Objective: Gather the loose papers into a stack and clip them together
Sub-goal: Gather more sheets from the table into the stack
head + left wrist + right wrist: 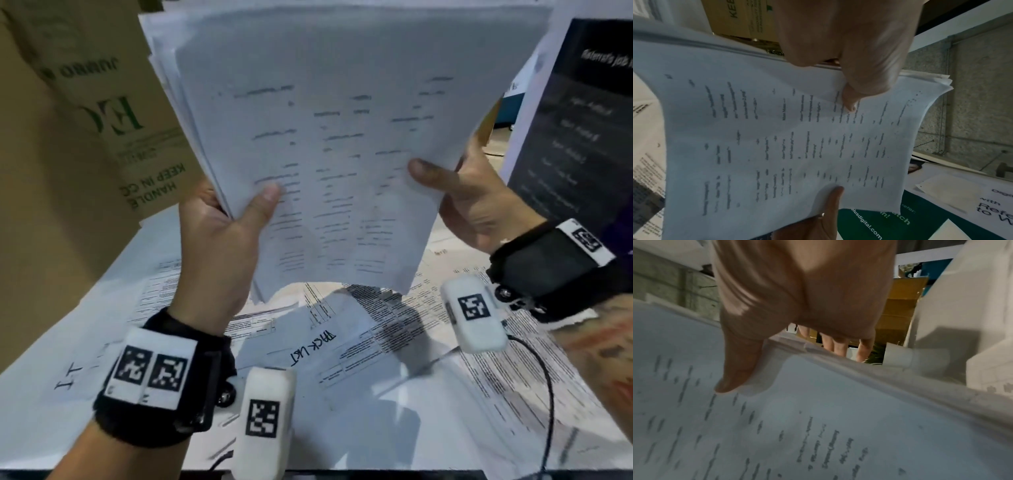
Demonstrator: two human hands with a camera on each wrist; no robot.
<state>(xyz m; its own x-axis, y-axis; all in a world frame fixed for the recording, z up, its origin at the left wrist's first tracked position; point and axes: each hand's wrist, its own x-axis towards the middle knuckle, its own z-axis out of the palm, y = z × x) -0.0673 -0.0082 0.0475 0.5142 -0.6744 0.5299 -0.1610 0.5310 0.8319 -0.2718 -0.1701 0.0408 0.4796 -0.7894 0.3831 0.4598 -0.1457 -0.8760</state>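
I hold a stack of white printed papers (329,137) up in the air above the table, tilted toward me. My left hand (226,219) grips its left edge, thumb on the front sheet and fingers behind. My right hand (469,195) grips the right edge the same way. In the left wrist view the stack (777,146) is pinched by the left thumb (851,99), with the right thumb at the opposite edge. In the right wrist view the right thumb (735,374) presses on the top sheet (818,426). The sheet edges are uneven. No clip is in view.
More printed sheets (376,329) cover the table below, one handwritten "TASK LIST" (313,346). A cardboard box (68,137) stands at the left. A dark poster (575,130) stands at the right. A black cable (544,387) trails from the right wrist.
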